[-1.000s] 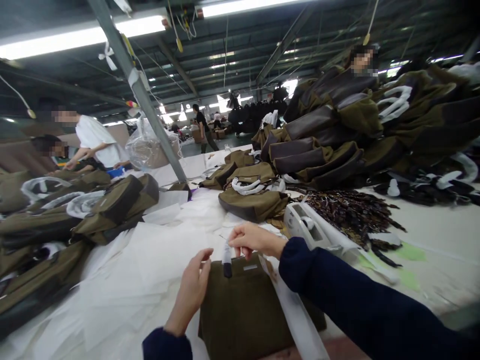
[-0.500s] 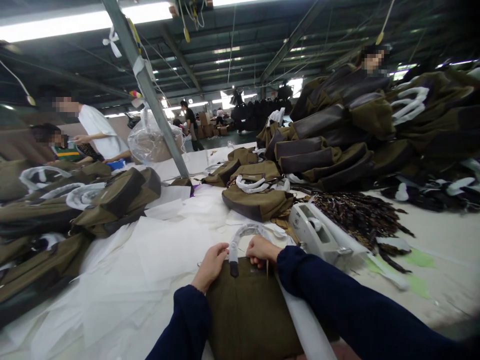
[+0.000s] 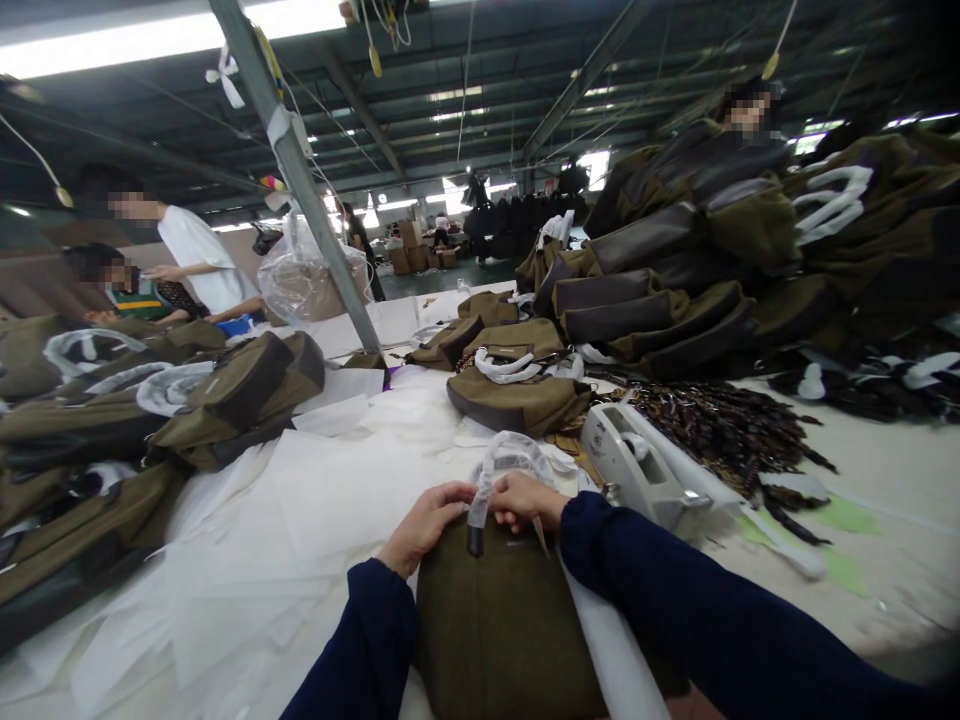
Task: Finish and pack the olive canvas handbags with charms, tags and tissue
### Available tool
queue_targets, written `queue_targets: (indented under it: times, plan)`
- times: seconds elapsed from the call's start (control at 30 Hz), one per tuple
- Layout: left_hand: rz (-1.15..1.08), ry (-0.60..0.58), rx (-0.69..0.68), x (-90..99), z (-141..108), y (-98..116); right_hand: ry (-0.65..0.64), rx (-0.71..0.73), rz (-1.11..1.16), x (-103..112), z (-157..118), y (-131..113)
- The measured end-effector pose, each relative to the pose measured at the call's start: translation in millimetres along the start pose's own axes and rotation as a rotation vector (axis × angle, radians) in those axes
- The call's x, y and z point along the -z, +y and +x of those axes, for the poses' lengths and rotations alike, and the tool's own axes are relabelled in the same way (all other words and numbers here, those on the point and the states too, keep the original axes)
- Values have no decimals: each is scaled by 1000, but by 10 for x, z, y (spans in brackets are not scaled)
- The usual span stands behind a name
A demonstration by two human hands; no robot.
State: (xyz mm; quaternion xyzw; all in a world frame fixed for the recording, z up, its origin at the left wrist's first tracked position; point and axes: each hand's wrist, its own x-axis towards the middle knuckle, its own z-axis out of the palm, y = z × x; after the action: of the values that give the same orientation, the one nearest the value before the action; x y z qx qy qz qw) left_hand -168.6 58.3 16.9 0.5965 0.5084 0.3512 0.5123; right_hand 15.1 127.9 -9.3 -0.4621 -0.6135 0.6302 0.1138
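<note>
An olive-green bag [image 3: 510, 620] lies at the table's near edge, its top towards the far side. Its handle [image 3: 486, 480], wrapped in clear plastic with a dark end tab, arches above the top edge. My left hand [image 3: 429, 522] is at the bag's upper left corner, thumb and fingers closed near the handle's left side; what they pinch is too small to name. Just right of the handle end, my right hand [image 3: 521, 500] is closed with curled fingers at the top edge, its grip hidden. A thin tan strip [image 3: 541, 537] hangs below it.
Olive bags [image 3: 240, 395] are piled at left beside white sheets [image 3: 300, 500]. A grey-white device [image 3: 637, 465], dark tassel-like pieces [image 3: 720, 435] and a tall bag pile [image 3: 660, 270] stand right. People [image 3: 199, 255] are beyond; a metal post [image 3: 307, 190] slants upward.
My left hand has moved slightly right, closer to the handle. The two hands are nearer each other, and the handle has shifted slightly right and leans more.
</note>
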Motion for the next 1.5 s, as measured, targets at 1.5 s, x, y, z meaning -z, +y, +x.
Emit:
queue_targets:
  times: [1.5]
  plan:
    - [71, 361, 35, -222, -468, 116, -264, 284, 116, -481, -960, -170]
